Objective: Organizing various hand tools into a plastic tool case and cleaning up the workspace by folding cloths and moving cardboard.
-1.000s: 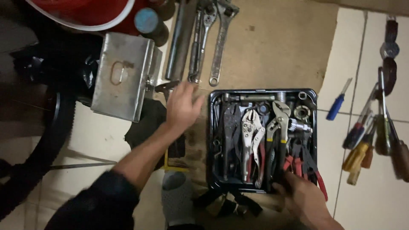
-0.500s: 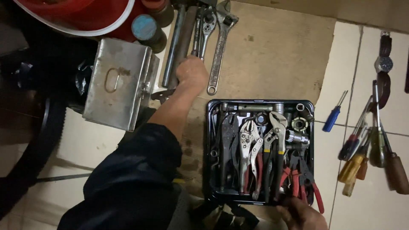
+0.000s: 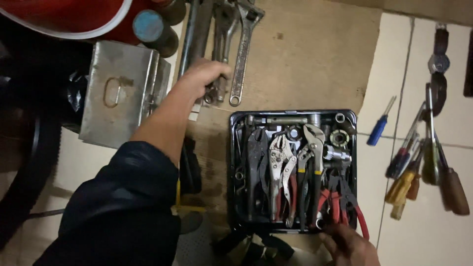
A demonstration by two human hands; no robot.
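My left hand [image 3: 203,79] reaches up across the brown board, its fingers curled around the lower end of a metal wrench [image 3: 217,59] in a row of long wrenches. An adjustable wrench [image 3: 241,54] lies just right of it. My right hand [image 3: 349,246] is at the bottom edge of the view, by the near right corner of a black tray [image 3: 235,162]. Its fingertips touch the red-handled pliers [image 3: 340,204]; its grip is partly cut off. The tray holds locking pliers [image 3: 281,172], other pliers and sockets.
A closed metal box [image 3: 120,93] with a handle sits left of my arm, below a red bucket [image 3: 74,17] and a dark cylinder [image 3: 150,27]. Several screwdrivers [image 3: 419,162] and a blue one [image 3: 380,128] lie on the white tiles at right. A black hose [image 3: 29,172] curves at left.
My left hand has moved up from beside the tray to the wrenches and closed on one. My right hand has stayed at the tray's near corner.
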